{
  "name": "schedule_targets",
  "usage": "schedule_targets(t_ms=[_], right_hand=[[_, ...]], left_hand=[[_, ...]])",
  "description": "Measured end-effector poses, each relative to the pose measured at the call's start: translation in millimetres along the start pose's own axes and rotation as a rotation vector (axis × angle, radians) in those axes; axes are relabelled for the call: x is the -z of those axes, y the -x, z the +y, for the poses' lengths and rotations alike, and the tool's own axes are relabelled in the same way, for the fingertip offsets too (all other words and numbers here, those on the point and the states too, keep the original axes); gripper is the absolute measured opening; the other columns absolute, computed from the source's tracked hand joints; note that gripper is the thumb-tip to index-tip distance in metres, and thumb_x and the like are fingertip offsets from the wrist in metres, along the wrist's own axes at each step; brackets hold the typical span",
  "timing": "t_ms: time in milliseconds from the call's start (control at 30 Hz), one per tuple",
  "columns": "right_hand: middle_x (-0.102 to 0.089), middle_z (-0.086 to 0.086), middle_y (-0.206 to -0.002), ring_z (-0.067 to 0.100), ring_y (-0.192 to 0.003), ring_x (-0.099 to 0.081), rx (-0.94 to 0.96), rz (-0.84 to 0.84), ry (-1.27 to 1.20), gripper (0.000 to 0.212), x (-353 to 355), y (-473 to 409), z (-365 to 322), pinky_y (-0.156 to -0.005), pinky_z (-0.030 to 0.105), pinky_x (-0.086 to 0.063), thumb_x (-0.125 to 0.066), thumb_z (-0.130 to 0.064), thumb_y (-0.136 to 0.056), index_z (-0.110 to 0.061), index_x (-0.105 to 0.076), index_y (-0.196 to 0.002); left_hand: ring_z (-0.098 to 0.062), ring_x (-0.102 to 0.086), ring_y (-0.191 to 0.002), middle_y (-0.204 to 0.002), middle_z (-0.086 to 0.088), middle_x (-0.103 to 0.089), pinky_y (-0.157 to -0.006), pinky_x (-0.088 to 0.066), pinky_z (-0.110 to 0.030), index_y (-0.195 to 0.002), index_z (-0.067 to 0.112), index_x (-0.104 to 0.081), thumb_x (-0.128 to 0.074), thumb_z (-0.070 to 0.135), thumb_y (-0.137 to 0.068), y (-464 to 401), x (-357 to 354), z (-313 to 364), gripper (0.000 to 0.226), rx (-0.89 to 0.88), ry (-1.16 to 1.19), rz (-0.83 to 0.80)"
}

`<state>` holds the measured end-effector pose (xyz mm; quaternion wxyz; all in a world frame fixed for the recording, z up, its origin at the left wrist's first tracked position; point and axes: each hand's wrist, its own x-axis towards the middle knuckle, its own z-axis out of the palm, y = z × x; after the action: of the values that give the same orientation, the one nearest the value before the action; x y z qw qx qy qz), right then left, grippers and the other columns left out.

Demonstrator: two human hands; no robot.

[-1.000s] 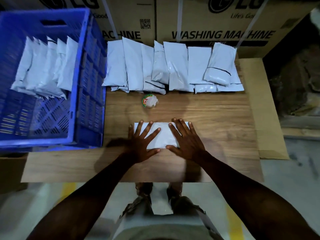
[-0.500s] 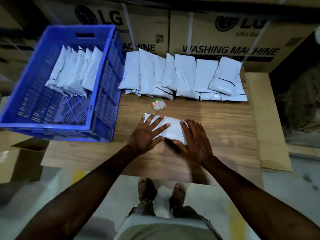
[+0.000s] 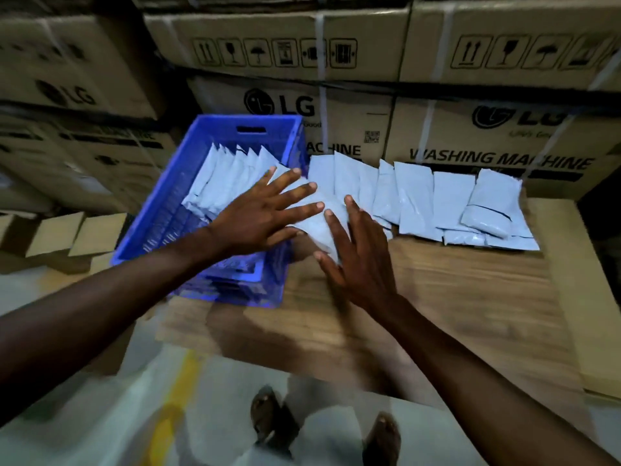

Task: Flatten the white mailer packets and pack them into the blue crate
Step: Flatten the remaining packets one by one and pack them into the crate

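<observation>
One white mailer packet (image 3: 317,227) is held between both hands, lifted above the table at the blue crate's right rim. My left hand (image 3: 258,213) lies flat on its upper face with fingers spread; my right hand (image 3: 356,257) grips its right edge. The blue crate (image 3: 168,210) stands at the left and holds several white packets (image 3: 228,176) upright in a row at its far end. A row of several more white packets (image 3: 416,200) lies along the back of the wooden table.
Large cardboard washing-machine boxes (image 3: 437,129) stack up behind the table and crate. The wooden tabletop (image 3: 453,297) extends right to a cardboard sheet (image 3: 571,297). Small brown boxes (image 3: 67,233) sit left of the crate. My feet (image 3: 322,428) stand on the floor below.
Both hands lifted the packet off the table and carried it up and left toward the crate. The camera view tilted up, and the small round object on the table is now hidden.
</observation>
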<state>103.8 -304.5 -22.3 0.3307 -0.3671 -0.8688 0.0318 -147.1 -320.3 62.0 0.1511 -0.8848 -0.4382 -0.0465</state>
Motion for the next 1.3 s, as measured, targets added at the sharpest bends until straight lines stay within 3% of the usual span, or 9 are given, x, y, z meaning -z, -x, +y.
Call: schedule_targets(t_ms=[200,367,500,733,967,1100,1167,1300], right_hand=[[-0.026,0.02,-0.165,0.043,-0.134,-0.046,-0.022,0.015,0.025,0.063,-66.6,-71.2,-96.2,-0.106,0.051,-0.039,-0.048,-0.051,-0.104,-0.018,-0.04,-0.157],[-0.029,0.019,-0.165,0.043,-0.132,-0.046,-0.213,-0.002,0.046,0.062,-121.0,-121.2,-180.4,-0.108,0.053,-0.039,-0.041,-0.052,-0.104,-0.02,-0.04,-0.157],[-0.032,0.016,-0.164,0.044,-0.133,-0.043,-0.419,0.001,0.016,0.062,-151.3,-150.4,-214.9,-0.11,0.054,-0.037,-0.039,-0.053,-0.103,-0.022,-0.04,-0.157],[-0.036,0.018,-0.161,0.045,-0.13,-0.044,-0.567,-0.049,-0.01,0.063,-201.8,-169.7,-197.5,-0.111,0.056,-0.037,-0.032,-0.055,-0.103,-0.019,-0.042,-0.155],[-0.039,0.02,-0.159,0.048,-0.131,-0.047,-0.742,-0.049,-0.007,0.064,-243.5,-187.4,-171.4,-0.11,0.057,-0.039,-0.031,-0.055,-0.102,-0.02,-0.042,-0.155],[-0.029,0.016,-0.165,0.045,-0.141,-0.037,-0.909,-0.08,-0.032,0.071,-272.1,-201.3,-148.3,-0.115,0.056,-0.032,-0.022,-0.061,-0.099,-0.024,-0.035,-0.159],[-0.021,0.011,-0.169,0.042,-0.147,-0.029,-0.999,-0.11,-0.062,0.075,-283.8,-204.7,-137.1,-0.119,0.055,-0.027,-0.017,-0.064,-0.097,-0.028,-0.028,-0.161],[-0.025,0.014,-0.167,0.042,-0.145,-0.033,-1.09,-0.134,-0.055,0.074,-305.6,-208.9,-116.0,-0.115,0.055,-0.03,-0.022,-0.063,-0.097,-0.026,-0.031,-0.16]], left_hand=[[-0.041,-0.029,-0.149,-0.158,-0.012,-0.04,-0.12,-0.019,-0.064,-0.15,0.021,-0.046,-0.039,0.047,-0.107,80.6,6.8,-121.6,0.052,-0.119,-0.042,0.02],[-0.042,-0.03,-0.148,-0.158,-0.014,-0.04,-0.116,-0.027,-0.065,-0.151,0.019,-0.045,-0.035,0.047,-0.107,112.1,2.4,-228.9,0.053,-0.287,-0.031,-0.081],[-0.041,-0.027,-0.15,-0.16,-0.015,-0.037,-0.118,-0.024,-0.063,-0.151,0.017,-0.045,-0.029,0.047,-0.108,100.1,-5.7,-278.7,0.055,-0.418,-0.021,-0.171],[-0.037,-0.027,-0.15,-0.159,-0.013,-0.04,-0.121,-0.022,-0.059,-0.152,0.023,-0.043,-0.03,0.049,-0.108,66.0,-39.1,-309.1,0.053,-0.502,-0.038,-0.271],[-0.04,-0.033,-0.147,-0.156,-0.014,-0.043,-0.118,-0.028,-0.061,-0.15,0.022,-0.046,-0.03,0.049,-0.108,18.4,-89.8,-333.0,0.053,-0.596,-0.001,-0.348],[-0.042,-0.039,-0.143,-0.153,-0.015,-0.046,-0.116,-0.031,-0.061,-0.148,0.021,-0.05,-0.035,0.045,-0.107,-19.9,-130.0,-346.9,0.05,-0.683,0.033,-0.35],[-0.044,-0.041,-0.141,-0.152,-0.016,-0.048,-0.114,-0.033,-0.064,-0.147,0.021,-0.05,-0.026,0.047,-0.108,-36.0,-152.0,-347.7,0.052,-0.739,0.015,-0.373],[-0.043,-0.04,-0.143,-0.154,-0.015,-0.045,-0.113,-0.032,-0.067,-0.147,0.026,-0.051,-0.014,0.055,-0.107,-60.0,-192.9,-352.4,0.062,-0.779,0.036,-0.452]])
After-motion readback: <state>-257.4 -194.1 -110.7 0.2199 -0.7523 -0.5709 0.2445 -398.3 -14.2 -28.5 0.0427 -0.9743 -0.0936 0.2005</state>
